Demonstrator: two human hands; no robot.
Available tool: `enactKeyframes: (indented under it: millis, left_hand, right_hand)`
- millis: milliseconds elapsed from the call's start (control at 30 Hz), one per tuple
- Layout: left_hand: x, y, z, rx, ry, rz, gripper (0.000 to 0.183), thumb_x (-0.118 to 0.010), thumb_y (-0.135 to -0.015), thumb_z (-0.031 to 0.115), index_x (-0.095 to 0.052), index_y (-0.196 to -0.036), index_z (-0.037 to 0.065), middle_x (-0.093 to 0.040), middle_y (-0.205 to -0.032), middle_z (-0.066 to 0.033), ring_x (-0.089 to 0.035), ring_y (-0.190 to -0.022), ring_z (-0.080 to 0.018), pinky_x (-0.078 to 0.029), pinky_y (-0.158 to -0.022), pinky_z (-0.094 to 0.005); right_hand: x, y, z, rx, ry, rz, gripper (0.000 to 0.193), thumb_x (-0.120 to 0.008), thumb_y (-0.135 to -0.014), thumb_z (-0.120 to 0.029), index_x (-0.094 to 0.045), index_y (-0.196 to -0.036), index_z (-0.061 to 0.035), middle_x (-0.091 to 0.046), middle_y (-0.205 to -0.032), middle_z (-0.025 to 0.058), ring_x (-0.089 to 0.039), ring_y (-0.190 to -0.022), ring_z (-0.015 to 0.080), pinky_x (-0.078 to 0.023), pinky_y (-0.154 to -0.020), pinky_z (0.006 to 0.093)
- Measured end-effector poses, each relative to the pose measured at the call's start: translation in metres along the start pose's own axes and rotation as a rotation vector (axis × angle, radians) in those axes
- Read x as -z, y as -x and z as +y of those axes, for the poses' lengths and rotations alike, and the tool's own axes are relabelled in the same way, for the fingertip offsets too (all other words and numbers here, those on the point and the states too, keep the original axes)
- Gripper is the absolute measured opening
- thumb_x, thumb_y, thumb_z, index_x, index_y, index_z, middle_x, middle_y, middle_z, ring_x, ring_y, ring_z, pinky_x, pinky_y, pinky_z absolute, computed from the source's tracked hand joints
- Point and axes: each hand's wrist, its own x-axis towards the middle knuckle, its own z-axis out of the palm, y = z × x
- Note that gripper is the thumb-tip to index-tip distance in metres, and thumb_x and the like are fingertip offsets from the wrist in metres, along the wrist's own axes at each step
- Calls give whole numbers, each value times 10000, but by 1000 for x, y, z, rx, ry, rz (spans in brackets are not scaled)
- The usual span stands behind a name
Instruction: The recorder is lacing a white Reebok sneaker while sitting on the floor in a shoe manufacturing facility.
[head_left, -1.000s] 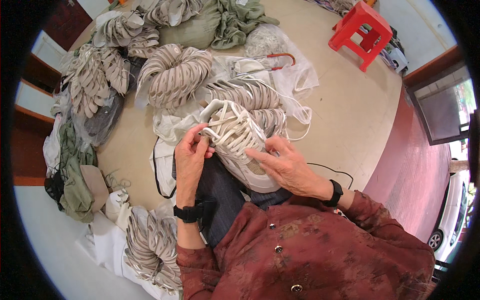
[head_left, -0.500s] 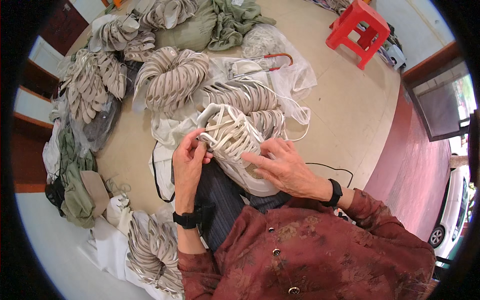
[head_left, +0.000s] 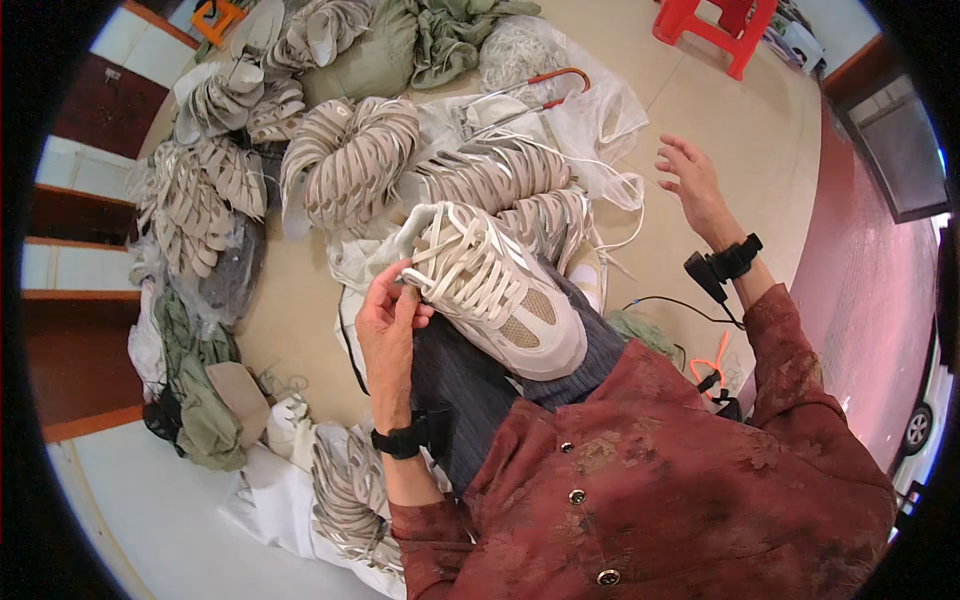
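Note:
A beige and white sneaker [head_left: 535, 338] with criss-crossed cream laces [head_left: 478, 268] rests across my thighs, its toe pointing down to the right. At the ankle end, my left hand [head_left: 388, 320] is closed, thumb and fingers pinching the shoe's edge by the upper eyelets; exactly what lies between the fingertips is partly hidden. Well off to the right of the shoe, my right hand [head_left: 692, 188] is raised over the floor with its fingers apart and nothing visible in it.
Bundles of beige shoe uppers [head_left: 350, 155] lie ahead and left; another bundle [head_left: 350, 485] sits at lower left. Beyond them are green sacks [head_left: 370, 55], a clear plastic bag [head_left: 600, 115] and a U-shaped metal rod [head_left: 555, 77]. A red stool [head_left: 715, 30] stands far right.
My right hand has left the shoe's laces and swung up and out to the right, opening. The left hand keeps its hold on the shoe. The view has shifted slightly.

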Motion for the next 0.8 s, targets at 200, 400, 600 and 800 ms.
enactKeyframes:
  millis: [200, 400, 600, 800]
  left_hand:
    - [-5, -4, -5, -12, -6, 8, 309, -592, -1000, 127, -592, -1294, 33, -586, -854, 10, -590, -706, -62, -493, -636, -191]
    - [-3, -1, -10, -32, 17, 22, 326, -590, -1004, 141, -582, -1308, 25, -623, -903, 21, -564, -715, -26, -445, -616, -158]
    - [-8, 1, -3, -19, -10, 40, 323, -574, -1010, 134, -580, -1313, 22, -625, -925, 13, -560, -724, -27, -441, -629, -154]
    - [-6, 0, -4, -19, 18, 48, 293, -579, -1001, 103, -606, -1281, 23, -617, -885, 2, -598, -718, -56, -488, -638, -180]
  right_hand:
    - [-49, 69, -22, -79, -63, -515, 299, -609, -956, -261, -655, -1161, -49, -657, -992, 18, -612, -876, 97, -496, -763, 258]
    - [-106, 98, -50, 135, 26, -841, 302, -637, -933, -198, -641, -1186, -33, -671, -1067, 58, -636, -933, 139, -521, -813, 302]
    - [-95, 63, -34, 390, 95, -446, 325, -657, -898, -146, -640, -1200, -27, -640, -1154, 101, -643, -955, 160, -514, -850, 301]
    - [-107, 93, -57, 369, -10, -812, 360, -677, -883, -158, -630, -1212, -20, -643, -1151, 89, -630, -918, 136, -512, -851, 298]
